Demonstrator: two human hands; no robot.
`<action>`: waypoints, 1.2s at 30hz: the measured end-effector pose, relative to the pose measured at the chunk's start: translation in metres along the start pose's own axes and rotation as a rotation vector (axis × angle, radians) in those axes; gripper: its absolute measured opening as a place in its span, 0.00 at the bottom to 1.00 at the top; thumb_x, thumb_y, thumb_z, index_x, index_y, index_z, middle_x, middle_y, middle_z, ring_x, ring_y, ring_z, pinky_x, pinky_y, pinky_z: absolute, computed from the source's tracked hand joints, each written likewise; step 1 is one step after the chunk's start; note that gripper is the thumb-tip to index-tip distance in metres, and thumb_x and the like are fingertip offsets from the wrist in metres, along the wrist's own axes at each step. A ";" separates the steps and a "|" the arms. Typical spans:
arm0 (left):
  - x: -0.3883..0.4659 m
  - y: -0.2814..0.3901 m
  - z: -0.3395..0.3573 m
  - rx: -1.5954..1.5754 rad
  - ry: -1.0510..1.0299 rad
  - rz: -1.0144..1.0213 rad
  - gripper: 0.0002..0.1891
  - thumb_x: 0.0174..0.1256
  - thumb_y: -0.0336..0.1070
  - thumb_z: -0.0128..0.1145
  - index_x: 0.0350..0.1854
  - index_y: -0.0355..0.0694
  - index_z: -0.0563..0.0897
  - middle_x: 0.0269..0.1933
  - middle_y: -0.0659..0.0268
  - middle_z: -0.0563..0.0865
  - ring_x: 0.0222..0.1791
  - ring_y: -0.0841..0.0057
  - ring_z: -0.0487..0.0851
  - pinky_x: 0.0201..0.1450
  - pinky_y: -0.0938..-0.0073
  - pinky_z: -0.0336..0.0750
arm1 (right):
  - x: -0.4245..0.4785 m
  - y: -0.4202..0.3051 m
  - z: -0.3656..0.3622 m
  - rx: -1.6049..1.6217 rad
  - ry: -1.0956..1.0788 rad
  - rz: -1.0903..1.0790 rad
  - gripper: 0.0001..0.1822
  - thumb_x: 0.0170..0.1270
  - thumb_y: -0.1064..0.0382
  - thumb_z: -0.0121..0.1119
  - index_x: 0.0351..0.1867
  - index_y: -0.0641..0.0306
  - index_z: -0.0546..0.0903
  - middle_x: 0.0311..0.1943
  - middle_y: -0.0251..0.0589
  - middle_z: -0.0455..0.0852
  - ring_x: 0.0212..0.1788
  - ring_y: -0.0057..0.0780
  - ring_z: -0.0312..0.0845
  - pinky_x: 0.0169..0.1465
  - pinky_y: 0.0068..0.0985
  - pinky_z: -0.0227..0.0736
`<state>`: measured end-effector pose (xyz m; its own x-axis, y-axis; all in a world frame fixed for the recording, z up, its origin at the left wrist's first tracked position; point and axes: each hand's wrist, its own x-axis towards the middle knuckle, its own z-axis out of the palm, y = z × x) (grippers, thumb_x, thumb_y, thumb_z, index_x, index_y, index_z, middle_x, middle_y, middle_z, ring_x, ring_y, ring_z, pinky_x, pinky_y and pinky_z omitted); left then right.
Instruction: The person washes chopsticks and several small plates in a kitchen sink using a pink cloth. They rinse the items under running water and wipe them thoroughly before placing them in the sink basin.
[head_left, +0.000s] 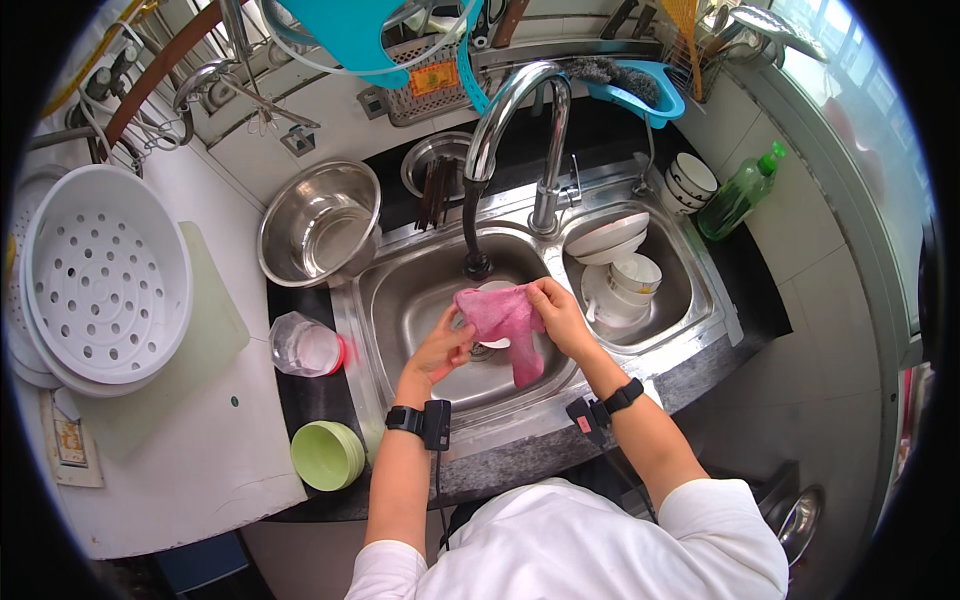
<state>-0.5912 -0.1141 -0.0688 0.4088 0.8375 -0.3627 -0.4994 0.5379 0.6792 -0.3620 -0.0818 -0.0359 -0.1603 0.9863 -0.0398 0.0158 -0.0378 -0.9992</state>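
Note:
A wet-looking pink cloth (491, 313) is stretched between my two hands over the left basin (409, 289) of a stainless steel sink, its lower end hanging down. My right hand (559, 311) pinches its upper right corner. On the other side, my left hand (442, 349) grips its left edge with thumb and fingers. Partly hidden behind the cloth, a white dish (495, 344) lies in the basin near the drain. The chrome gooseneck faucet (517, 90) arches above, its dark nozzle (478, 266) just beyond the cloth. No water stream is visible.
White bowls and dishes (626, 289) fill the right basin. A green pump bottle (739, 193) and stacked bowls (688, 184) stand to its right. Left of the sink are a steel basin (319, 225), a clear plastic container (306, 345), green bowls (328, 455) and a white perforated basket (105, 274).

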 end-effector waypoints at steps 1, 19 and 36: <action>0.002 -0.001 0.005 0.097 0.014 -0.032 0.35 0.62 0.36 0.62 0.69 0.51 0.58 0.39 0.68 0.79 0.25 0.87 0.70 0.22 0.87 0.59 | -0.002 -0.003 -0.002 0.058 0.020 0.039 0.13 0.71 0.58 0.51 0.37 0.67 0.77 0.27 0.28 0.76 0.30 0.13 0.68 0.33 0.16 0.66; 0.111 -0.006 0.140 0.338 0.145 0.391 0.15 0.67 0.34 0.56 0.55 0.42 0.72 0.36 0.70 0.78 0.35 0.84 0.76 0.37 0.80 0.74 | -0.018 -0.046 -0.178 -0.777 -0.137 -0.277 0.11 0.49 0.66 0.66 0.34 0.66 0.80 0.40 0.44 0.76 0.41 0.40 0.73 0.43 0.30 0.71; 0.284 -0.034 0.151 0.073 0.369 -0.600 0.21 0.66 0.55 0.41 0.34 0.38 0.66 0.30 0.61 0.79 0.24 0.67 0.82 0.16 0.79 0.75 | -0.005 -0.026 -0.317 -0.223 0.144 -0.036 0.10 0.60 0.61 0.59 0.28 0.66 0.76 0.23 0.33 0.75 0.28 0.19 0.70 0.33 0.21 0.67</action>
<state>-0.3425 0.0910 -0.0988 0.3051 0.3839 -0.8715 -0.2111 0.9196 0.3312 -0.0492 -0.0348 -0.0062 -0.0227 0.9997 0.0135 0.2320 0.0184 -0.9725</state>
